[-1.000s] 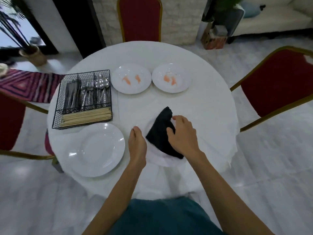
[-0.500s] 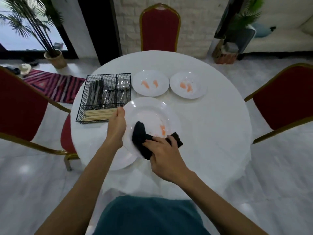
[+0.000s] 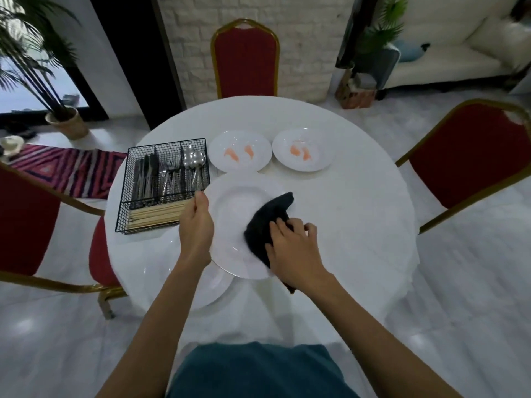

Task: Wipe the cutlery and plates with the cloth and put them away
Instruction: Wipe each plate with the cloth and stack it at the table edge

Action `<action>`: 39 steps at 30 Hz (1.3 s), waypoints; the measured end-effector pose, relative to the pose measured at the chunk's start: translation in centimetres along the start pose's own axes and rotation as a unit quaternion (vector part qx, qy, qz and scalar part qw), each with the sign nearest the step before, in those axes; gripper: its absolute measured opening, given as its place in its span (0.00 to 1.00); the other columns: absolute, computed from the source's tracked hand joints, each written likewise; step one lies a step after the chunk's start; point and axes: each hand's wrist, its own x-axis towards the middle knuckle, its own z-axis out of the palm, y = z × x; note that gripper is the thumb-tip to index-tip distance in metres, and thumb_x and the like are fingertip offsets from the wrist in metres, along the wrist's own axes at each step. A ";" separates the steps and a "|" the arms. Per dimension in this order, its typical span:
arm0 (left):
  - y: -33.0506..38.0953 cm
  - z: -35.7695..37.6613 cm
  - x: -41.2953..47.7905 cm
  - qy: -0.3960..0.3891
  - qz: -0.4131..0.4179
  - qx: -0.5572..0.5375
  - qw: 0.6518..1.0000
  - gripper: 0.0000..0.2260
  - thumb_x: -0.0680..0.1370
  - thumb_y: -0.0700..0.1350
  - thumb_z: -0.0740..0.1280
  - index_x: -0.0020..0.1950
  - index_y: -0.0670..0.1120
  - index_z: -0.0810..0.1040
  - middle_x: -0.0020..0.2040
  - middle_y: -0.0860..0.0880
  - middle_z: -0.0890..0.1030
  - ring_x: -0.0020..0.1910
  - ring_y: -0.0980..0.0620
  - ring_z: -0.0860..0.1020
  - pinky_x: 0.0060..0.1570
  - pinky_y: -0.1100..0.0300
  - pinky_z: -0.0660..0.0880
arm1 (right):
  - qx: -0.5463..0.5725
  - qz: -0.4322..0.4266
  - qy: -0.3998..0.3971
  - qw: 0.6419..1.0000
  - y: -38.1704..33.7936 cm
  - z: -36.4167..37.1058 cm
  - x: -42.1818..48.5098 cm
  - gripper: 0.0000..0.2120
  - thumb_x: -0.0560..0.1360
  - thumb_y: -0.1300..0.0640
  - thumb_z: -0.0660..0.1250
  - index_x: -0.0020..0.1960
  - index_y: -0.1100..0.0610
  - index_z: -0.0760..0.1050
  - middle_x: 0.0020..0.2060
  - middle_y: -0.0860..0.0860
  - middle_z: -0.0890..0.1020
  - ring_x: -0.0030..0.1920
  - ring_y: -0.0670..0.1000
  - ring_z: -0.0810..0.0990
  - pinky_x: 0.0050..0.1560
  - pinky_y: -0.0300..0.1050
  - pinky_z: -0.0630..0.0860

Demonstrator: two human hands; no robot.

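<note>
We note left grip (image 3: pixel 196 228) curled round rim of white plate (image 3: pixel 235 205), plate held over tabletop (image 3: pixel 344 214), right grip (image 3: pixel 293 248) clutching black cloth (image 3: pixel 264 222), cloth pressed on plate face

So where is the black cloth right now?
In the head view, the cloth lies on the right half of the held plate, gripped by the right hand.

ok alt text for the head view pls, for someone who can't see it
A person's left hand holds a white plate over a round white table while the right hand wipes it with a black cloth. Beyond lie two orange-smeared plates and a wire cutlery basket.
</note>
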 end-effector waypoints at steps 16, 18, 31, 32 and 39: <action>0.2 2.0 -0.1 -0.084 -0.034 -0.058 0.994 0.15 0.84 0.60 0.56 0.45 0.58 0.78 0.51 0.51 0.83 0.52 0.48 0.82 0.57 0.42 0.79 | 0.086 0.044 0.127 0.987 1.5 0.0 1.8 0.21 0.75 0.61 0.72 0.67 0.60 0.77 0.66 0.57 0.80 0.69 0.60 0.76 0.68 0.62 0.64; 0.8 1.7 0.3 -0.081 -0.041 -0.074 0.993 0.14 0.84 0.59 0.56 0.50 0.58 0.80 0.54 0.51 0.84 0.54 0.48 0.83 0.56 0.44 0.80 | 0.078 0.062 0.154 0.983 1.6 1.0 1.2 0.22 0.73 0.63 0.75 0.66 0.61 0.79 0.65 0.58 0.81 0.68 0.61 0.77 0.69 0.61 0.62; 3.4 -0.9 2.6 -0.072 -0.044 -0.022 0.996 0.19 0.83 0.60 0.59 0.64 0.49 0.79 0.55 0.49 0.85 0.55 0.46 0.83 0.56 0.46 0.80 | 0.187 -0.121 0.051 0.973 -2.4 -1.4 -2.7 0.24 0.67 0.71 0.62 0.61 0.56 0.77 0.50 0.52 0.83 0.51 0.55 0.78 0.57 0.45 0.65; 3.6 -1.3 2.8 -0.068 -0.041 -0.028 0.996 0.18 0.84 0.60 0.59 0.62 0.50 0.79 0.53 0.49 0.85 0.52 0.47 0.84 0.49 0.49 0.81 | 0.152 -0.100 0.067 0.981 -1.5 -1.2 -2.6 0.24 0.65 0.70 0.62 0.59 0.55 0.77 0.49 0.50 0.82 0.51 0.55 0.79 0.58 0.45 0.63; 2.8 1.5 0.1 -0.095 -0.040 -0.004 0.995 0.17 0.84 0.59 0.56 0.57 0.50 0.78 0.54 0.51 0.82 0.53 0.51 0.80 0.56 0.52 0.77 | 0.164 -0.121 -0.022 0.979 -3.8 -1.8 -2.7 0.27 0.76 0.63 0.61 0.75 0.57 0.65 0.73 0.52 0.72 0.73 0.54 0.67 0.72 0.52 0.59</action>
